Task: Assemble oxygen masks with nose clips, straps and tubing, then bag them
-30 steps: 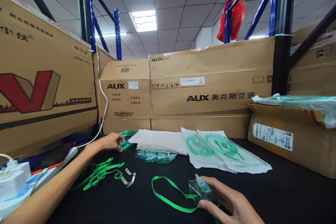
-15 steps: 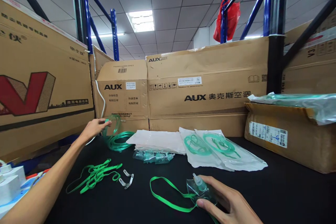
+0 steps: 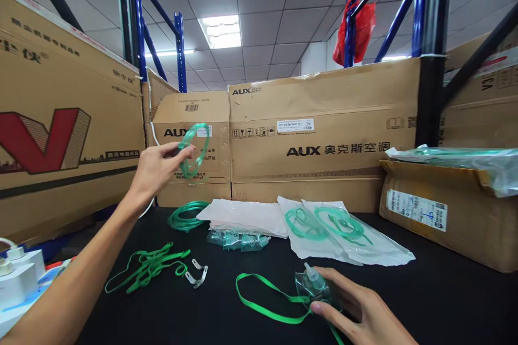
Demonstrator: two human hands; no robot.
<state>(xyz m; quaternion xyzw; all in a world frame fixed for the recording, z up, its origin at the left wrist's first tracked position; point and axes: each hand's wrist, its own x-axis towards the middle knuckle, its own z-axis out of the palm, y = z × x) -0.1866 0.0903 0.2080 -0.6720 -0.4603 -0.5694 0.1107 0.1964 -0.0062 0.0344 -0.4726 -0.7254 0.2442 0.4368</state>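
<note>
– Green coil (image 3: 196,130), one. Location?
– Above the table (image 3: 226,302), before the AUX carton (image 3: 190,108). Pinched between thumb and fingers of the left hand (image 3: 154,171).
– Right hand (image 3: 362,307)?
– Closed on one clear mask (image 3: 318,284), low at the front, spout up; whether the mask rests on the table, cannot tell. Green strap (image 3: 271,314), looping out to its left.
– Remaining stock?
– Tubing (image 3: 184,218), coiled, left of the paper stack (image 3: 245,215). Clear parts (image 3: 237,241), just in front of that stack. Pouches (image 3: 388,250), two, green coils showing, to its right. Spare straps (image 3: 151,267), tangled, front left. Metal strips (image 3: 197,283), beside them.
</note>
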